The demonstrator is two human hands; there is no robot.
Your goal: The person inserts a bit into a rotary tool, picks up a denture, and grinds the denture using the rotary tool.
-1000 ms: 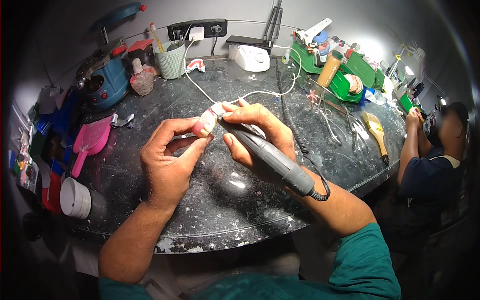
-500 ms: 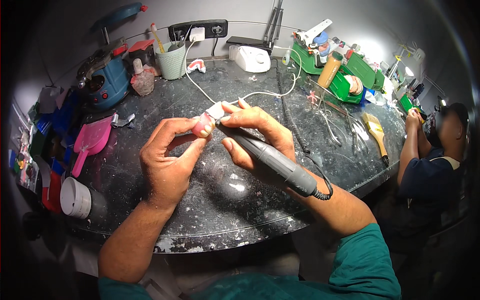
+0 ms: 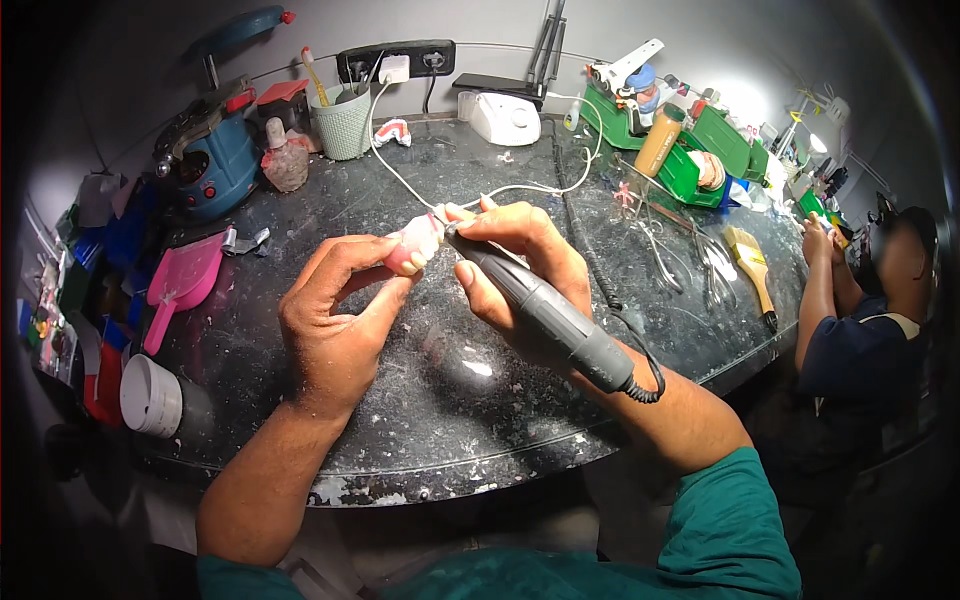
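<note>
Between the thumb and fingers of my left hand (image 3: 340, 310) is a pink denture (image 3: 410, 250) with pale teeth, held above the middle of the worktop. My right hand (image 3: 530, 260) grips a dark grey rotary handpiece (image 3: 540, 315), with my index finger over its front end and my thumb underneath. The handpiece's tip is at the denture's right side; whether it touches cannot be made out. A coiled black cord (image 3: 652, 380) runs from its back end along my wrist.
The scratched dark worktop (image 3: 460, 430) holds a pink dustpan (image 3: 190, 275), white tub (image 3: 150, 395), blue machine (image 3: 205, 170), cup of tools (image 3: 340, 125), white control box (image 3: 505, 118), green bins (image 3: 700, 175), metal pliers (image 3: 665, 265) and brush (image 3: 750, 260). A co-worker (image 3: 850, 335) sits at right.
The handpiece and my right fingers have shifted slightly at the denture, which has turned a little. Both hands keep their hold. The co-worker's hands have moved slightly.
</note>
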